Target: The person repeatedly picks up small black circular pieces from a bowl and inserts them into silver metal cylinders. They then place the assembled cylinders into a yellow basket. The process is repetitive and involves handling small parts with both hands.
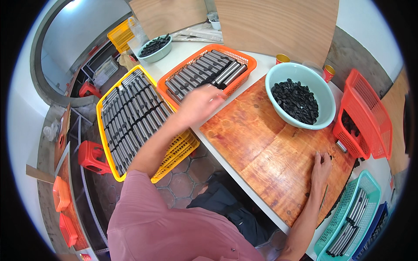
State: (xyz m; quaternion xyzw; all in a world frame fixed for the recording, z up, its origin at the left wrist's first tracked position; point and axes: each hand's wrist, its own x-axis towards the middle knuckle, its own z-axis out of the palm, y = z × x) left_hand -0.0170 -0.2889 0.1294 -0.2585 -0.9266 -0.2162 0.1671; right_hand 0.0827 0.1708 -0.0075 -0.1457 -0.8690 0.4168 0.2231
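Note:
My left hand (201, 105) is over the near edge of an orange basket (249, 75), its fingers smeared by motion. Rows of grey metal tubes (196, 74) with black fittings lie in that basket. On the stained wooden board (257, 143) my right hand (321, 168) rests with bent fingers drawn close. A small black piece (331, 157) shows beside its fingertips; what is between them, if anything, is hidden. Beyond this hand stands a pale green bowl (271, 78) of small black caps (296, 101). A short metal tube (341, 146) lies by the red basket (355, 141).
Left of the table, a yellow crate (106, 150) holds many more tubes. A teal basket (322, 241) with tubes stands at lower right. Another green bowl (164, 54) with black parts sits at the back. Two small cups (283, 58) (328, 73) stand behind the large bowl. A red stool (92, 157) is at left.

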